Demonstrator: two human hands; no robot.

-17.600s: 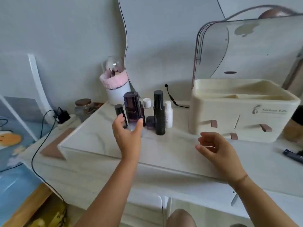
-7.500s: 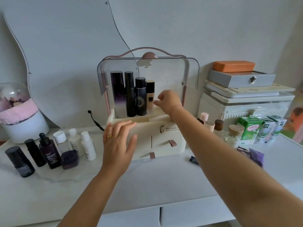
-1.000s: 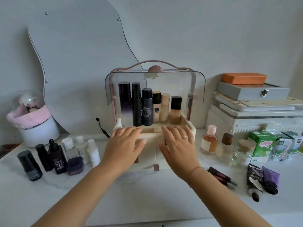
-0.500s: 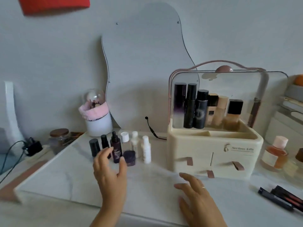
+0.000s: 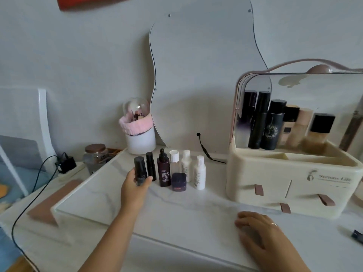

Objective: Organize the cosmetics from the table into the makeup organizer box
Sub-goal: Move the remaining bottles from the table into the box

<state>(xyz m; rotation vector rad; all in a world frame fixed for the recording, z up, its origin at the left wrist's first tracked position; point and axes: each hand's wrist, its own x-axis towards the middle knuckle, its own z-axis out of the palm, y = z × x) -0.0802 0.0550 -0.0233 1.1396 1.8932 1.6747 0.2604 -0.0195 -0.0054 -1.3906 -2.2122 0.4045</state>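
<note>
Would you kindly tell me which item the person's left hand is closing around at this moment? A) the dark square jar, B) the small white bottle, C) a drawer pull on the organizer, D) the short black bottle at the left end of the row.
D: the left hand wraps the short black bottle at the row's left end.

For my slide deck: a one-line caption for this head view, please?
Left hand grasps a black bottle beside the half-filled organizer box.
</note>
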